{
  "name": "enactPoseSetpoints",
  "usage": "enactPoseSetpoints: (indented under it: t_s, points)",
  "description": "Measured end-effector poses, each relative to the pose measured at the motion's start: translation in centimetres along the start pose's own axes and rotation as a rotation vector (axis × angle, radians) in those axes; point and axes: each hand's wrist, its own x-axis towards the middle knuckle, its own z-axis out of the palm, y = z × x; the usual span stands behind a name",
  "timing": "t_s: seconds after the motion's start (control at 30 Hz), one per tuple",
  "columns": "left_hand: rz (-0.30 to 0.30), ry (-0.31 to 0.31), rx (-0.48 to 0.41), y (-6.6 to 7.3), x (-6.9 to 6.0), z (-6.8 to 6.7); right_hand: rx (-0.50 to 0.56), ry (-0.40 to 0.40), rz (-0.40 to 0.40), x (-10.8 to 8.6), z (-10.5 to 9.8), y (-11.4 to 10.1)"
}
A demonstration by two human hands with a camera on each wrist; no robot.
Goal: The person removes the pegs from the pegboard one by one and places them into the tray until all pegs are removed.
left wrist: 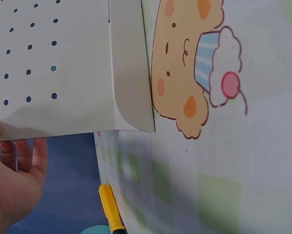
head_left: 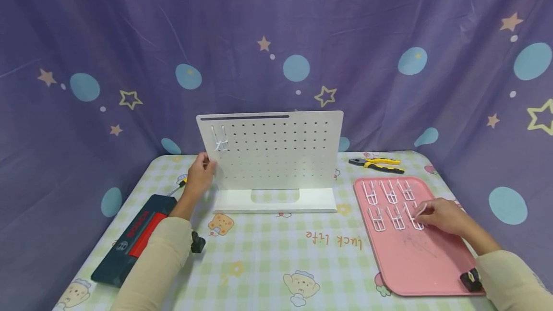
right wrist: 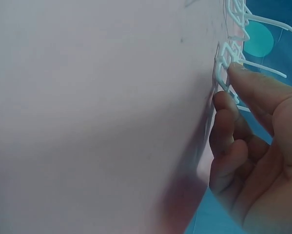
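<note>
A white pegboard (head_left: 276,157) stands upright on its base at the back of the table, with one white wire hook (head_left: 220,139) hung at its upper left. My left hand (head_left: 201,173) grips the board's left edge; in the left wrist view the fingers (left wrist: 38,156) curl behind that edge. On the pink tray (head_left: 423,272) at the right lie several white wire hooks (head_left: 390,193) in two rows. My right hand (head_left: 442,215) pinches the rightmost hook (head_left: 412,217) of the near row between thumb and forefinger, seen closer as a white wire loop (right wrist: 223,68) in the right wrist view.
Yellow-and-black pliers (head_left: 378,164) lie behind the tray. A dark green Bosch case (head_left: 134,239) with a red panel rests at the left, beside a screwdriver (head_left: 178,187) with a yellow handle. A purple curtain (head_left: 268,23) hangs behind the table.
</note>
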Motion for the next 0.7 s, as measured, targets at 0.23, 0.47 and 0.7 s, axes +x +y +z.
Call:
enactPoseSetpoints:
  t_s: [0.23, 0.47, 0.7]
  points:
    - [0.01, -0.003, 0.005, -0.2, 0.1, 0.0, 0.025, -0.042, 0.052, -0.1, -0.2, 0.1]
    - [0.01, -0.011, 0.015, -0.3, 0.1, 0.1, -0.016, -0.055, 0.029, -0.2, -1.4, 0.3]
    - [0.016, 0.003, 0.008, -0.3, 0.1, 0.0, -0.107, -0.026, 0.042, 0.3, -4.5, -0.5]
